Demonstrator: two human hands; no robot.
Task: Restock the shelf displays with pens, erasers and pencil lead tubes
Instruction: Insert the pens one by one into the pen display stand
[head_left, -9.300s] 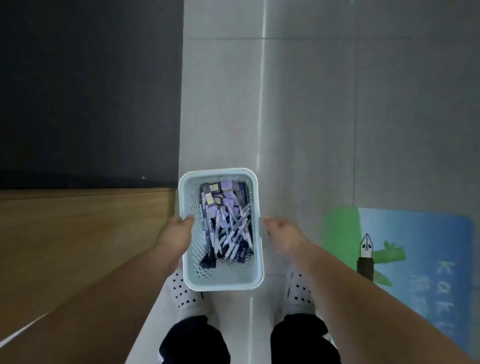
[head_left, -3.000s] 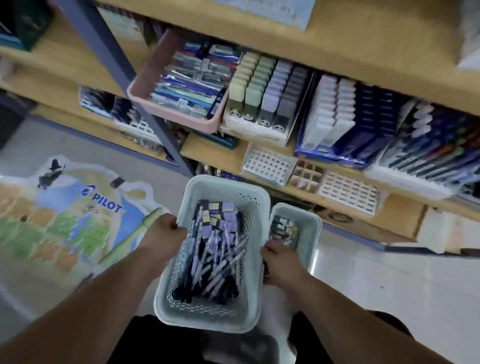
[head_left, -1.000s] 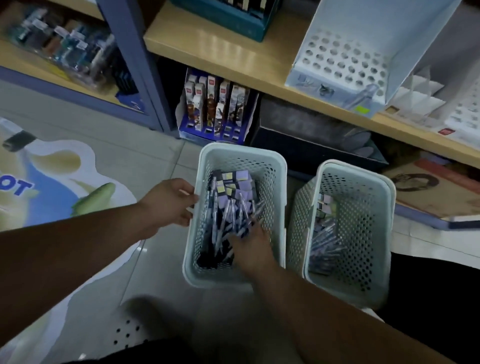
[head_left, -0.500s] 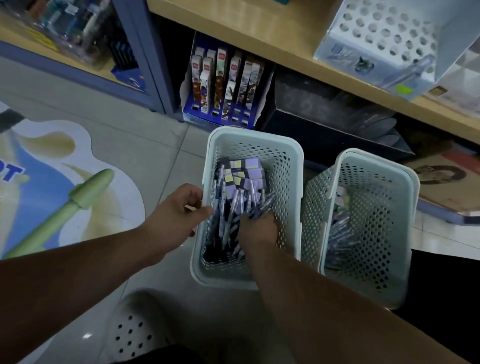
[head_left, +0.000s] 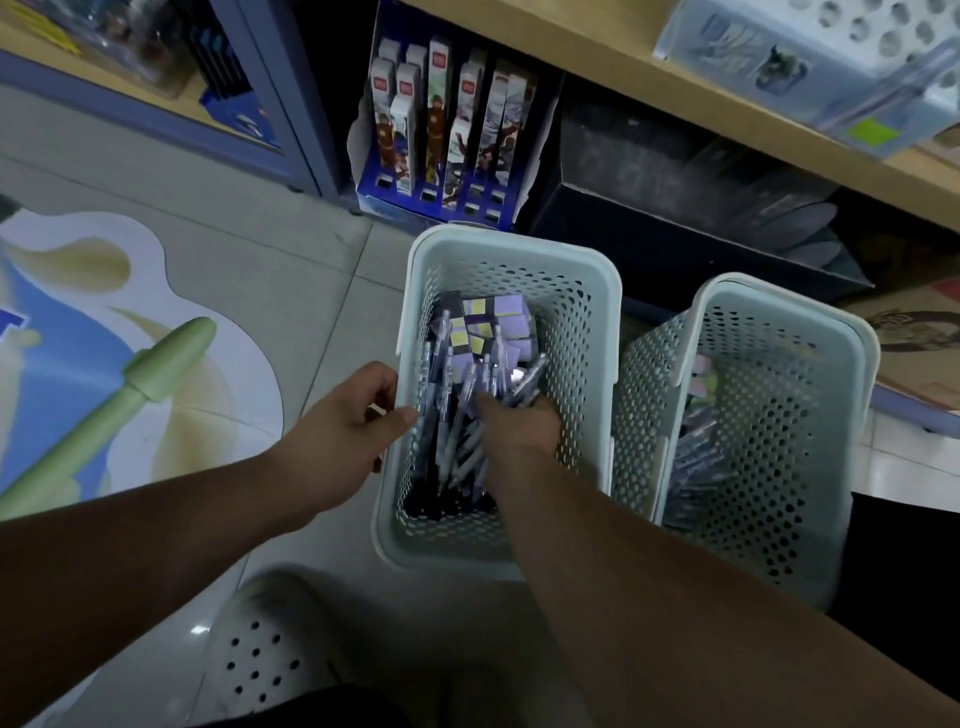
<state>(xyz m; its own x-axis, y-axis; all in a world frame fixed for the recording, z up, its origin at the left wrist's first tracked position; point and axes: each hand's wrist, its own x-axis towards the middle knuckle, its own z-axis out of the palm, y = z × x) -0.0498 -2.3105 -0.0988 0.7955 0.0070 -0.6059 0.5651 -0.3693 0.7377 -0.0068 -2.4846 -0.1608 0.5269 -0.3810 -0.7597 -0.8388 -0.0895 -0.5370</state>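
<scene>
Grey floor tiles (head_left: 291, 280) fill the left of the view, glossy and partly covered by a printed floor sticker (head_left: 104, 358) showing a green pen. Shelving rises at the top: a blue display box (head_left: 441, 130) of upright slim packs stands at floor level, and a wooden shelf (head_left: 623, 57) above carries a pale perforated pen stand (head_left: 831, 62) that looks mostly bare.

On the floor, the left hand (head_left: 348, 431) rests against the outer left rim of the left basket (head_left: 597, 322), fingers curled loosely on the edge, steadying it. Inside lie loose pens (head_left: 457, 441) in a jumbled heap, with small purple-and-yellow boxes (head_left: 488, 327) stacked at the far end. The right hand (head_left: 519, 421) is plunged among the pens, fingers buried, so I cannot tell whether it has closed on any.

Such pens are likely light, stiff and smooth; a loose bundle would probably slide apart, so gathering several parallel and gripping round their middles seems wise. The little boxes should be light and firm enough to pinch by their sides.

Just beside, touching or nearly so, a right basket (head_left: 841, 364) tilts leftward, holding more pale pens (head_left: 696, 447) along its left wall.
</scene>
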